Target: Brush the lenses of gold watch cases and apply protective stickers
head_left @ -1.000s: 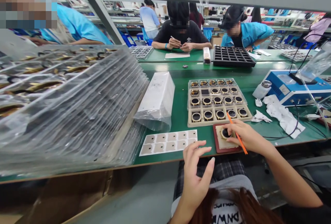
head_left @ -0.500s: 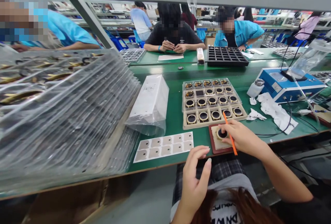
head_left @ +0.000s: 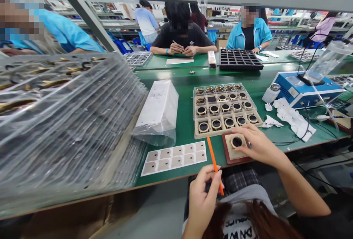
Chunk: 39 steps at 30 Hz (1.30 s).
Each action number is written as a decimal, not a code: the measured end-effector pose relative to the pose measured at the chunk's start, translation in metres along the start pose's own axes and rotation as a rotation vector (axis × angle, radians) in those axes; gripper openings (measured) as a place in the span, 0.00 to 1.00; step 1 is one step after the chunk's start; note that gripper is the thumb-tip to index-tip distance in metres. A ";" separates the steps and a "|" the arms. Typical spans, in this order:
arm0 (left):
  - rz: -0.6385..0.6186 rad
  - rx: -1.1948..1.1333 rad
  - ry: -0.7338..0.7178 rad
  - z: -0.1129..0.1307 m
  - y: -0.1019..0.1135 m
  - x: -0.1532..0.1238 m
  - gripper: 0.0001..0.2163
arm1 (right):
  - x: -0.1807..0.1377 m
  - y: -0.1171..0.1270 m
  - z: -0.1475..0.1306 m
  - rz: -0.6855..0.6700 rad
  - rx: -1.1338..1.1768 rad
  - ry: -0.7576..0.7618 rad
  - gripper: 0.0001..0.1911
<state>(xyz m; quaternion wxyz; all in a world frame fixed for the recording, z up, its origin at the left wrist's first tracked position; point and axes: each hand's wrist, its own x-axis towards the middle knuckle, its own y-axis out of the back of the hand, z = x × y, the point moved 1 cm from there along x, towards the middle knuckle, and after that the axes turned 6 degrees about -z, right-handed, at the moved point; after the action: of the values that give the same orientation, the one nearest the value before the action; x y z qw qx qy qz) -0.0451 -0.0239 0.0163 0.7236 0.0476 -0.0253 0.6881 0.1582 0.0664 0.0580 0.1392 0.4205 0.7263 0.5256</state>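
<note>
My left hand (head_left: 205, 191) pinches a slim orange pry stick (head_left: 213, 154) between thumb and fingers. The stick points up and away, left of a red-brown block with a beige pad (head_left: 228, 157). On that pad lies a round gold watch case (head_left: 236, 142) with a dark face. My right hand (head_left: 255, 145) has its thumb and fingers around the case's edge. Just beyond the block, a clear and beige tray (head_left: 197, 133) holds rows of similar watch cases. A white sheet of grey-beige stickers (head_left: 173, 158) lies left of my left hand.
Tall stacks of clear trays (head_left: 91, 132) fill the left side, beside a white bagged box (head_left: 156, 106). At right are a blue machine (head_left: 306, 88), a small bottle (head_left: 271, 92), crumpled tissue (head_left: 293, 119) and cables. Co-workers sit across the bench near a black grid tray (head_left: 241, 59).
The orange pry stick has passed from my right hand to my left, which has closed on it. My right hand remains at the watch case. The camera view has shifted slightly.
</note>
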 end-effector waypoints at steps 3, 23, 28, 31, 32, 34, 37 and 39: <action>0.082 -0.017 0.041 0.007 -0.001 -0.002 0.08 | -0.003 -0.002 0.020 -0.050 0.012 -0.047 0.16; 0.090 0.063 0.025 0.010 0.001 -0.001 0.12 | 0.007 0.006 0.016 -0.159 -0.069 -0.074 0.15; 0.084 0.058 0.032 0.009 0.000 -0.001 0.12 | 0.011 0.005 0.018 -0.182 -0.095 -0.062 0.14; 0.079 0.073 0.030 0.007 -0.001 -0.001 0.12 | 0.010 0.004 0.018 -0.194 -0.102 -0.062 0.12; 0.079 0.078 0.028 0.006 -0.001 -0.001 0.12 | 0.009 0.005 0.017 -0.202 -0.106 -0.064 0.12; 0.074 0.080 0.031 0.005 -0.001 -0.001 0.13 | 0.009 0.007 0.017 -0.220 -0.108 -0.073 0.12; 0.066 0.063 0.039 0.003 -0.003 -0.002 0.13 | 0.013 0.011 0.014 -0.204 -0.101 -0.051 0.17; 0.098 0.028 0.035 0.002 -0.004 -0.003 0.14 | 0.022 0.009 0.011 -0.133 -0.135 -0.018 0.22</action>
<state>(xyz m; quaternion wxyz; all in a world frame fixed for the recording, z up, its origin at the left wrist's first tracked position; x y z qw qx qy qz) -0.0412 -0.0275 0.0179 0.6885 0.0441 -0.0053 0.7238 0.1561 0.0908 0.0671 0.2086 0.3657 0.7144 0.5589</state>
